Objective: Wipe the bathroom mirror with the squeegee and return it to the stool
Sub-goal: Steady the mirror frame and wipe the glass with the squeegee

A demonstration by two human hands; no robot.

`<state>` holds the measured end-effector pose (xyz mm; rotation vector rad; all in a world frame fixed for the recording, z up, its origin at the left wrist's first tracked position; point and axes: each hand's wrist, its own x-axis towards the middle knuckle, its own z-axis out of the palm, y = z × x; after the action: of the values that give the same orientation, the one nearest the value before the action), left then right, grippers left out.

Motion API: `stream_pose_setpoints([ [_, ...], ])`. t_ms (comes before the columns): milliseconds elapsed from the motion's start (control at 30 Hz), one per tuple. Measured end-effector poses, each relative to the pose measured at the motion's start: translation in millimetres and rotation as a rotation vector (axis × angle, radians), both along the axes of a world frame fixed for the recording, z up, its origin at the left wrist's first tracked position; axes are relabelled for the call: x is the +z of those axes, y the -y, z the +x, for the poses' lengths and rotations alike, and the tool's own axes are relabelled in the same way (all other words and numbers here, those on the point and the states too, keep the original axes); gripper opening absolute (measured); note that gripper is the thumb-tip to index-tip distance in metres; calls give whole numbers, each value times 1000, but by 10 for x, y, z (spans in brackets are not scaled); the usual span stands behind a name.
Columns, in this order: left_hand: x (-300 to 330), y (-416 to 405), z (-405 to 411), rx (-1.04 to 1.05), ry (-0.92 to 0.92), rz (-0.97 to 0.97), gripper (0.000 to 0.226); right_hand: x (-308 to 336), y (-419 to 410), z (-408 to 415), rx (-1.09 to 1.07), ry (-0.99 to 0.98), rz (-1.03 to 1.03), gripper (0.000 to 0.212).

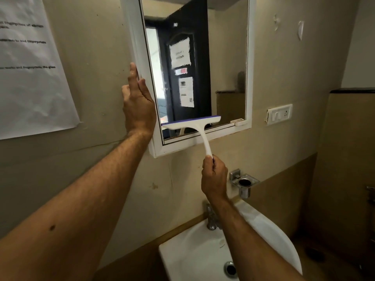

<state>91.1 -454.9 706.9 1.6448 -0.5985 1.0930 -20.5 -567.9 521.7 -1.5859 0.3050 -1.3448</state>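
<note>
The white-framed bathroom mirror (pixel 227 57) hangs on the beige wall above the sink. A white squeegee (pixel 192 123) with a purple blade edge lies against the glass near the mirror's lower left part. My right hand (pixel 214 177) is closed around the end of its handle, below the mirror frame. My left hand (pixel 138 104) rests flat against the left side of the frame, fingers pointing up. The stool is out of sight.
A white sink (pixel 182 254) with a chrome tap (pixel 211 218) sits right below my right arm. A metal holder (pixel 244 184) is fixed to the wall at the right, a switch plate (pixel 280 114) above it. A printed paper sheet (pixel 30 67) hangs at the left.
</note>
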Motion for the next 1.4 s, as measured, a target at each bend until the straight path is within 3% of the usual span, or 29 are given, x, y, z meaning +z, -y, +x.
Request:
stream_pose_setpoints([
  [200, 2, -6, -4, 12, -1, 10, 46, -294, 97, -102, 21, -53, 1, 41],
  [467, 19, -76, -16, -53, -28, 64, 47, 459, -6, 57, 18, 51, 8, 38],
  [700, 13, -96, -32, -72, -34, 85, 47, 68, -32, -18, 27, 30, 55, 42],
  [1000, 27, -155, -45, -75, -5, 135, 49, 1244, -100, 97, 55, 62, 22, 37],
  [1267, 26, -159, -61, -103, -16, 130, 47, 692, -114, -25, 54, 18, 61, 37],
  [1400, 58, -163, -82, -108, -31, 117, 45, 1005, -81, -46, 44, 78, 31, 38],
])
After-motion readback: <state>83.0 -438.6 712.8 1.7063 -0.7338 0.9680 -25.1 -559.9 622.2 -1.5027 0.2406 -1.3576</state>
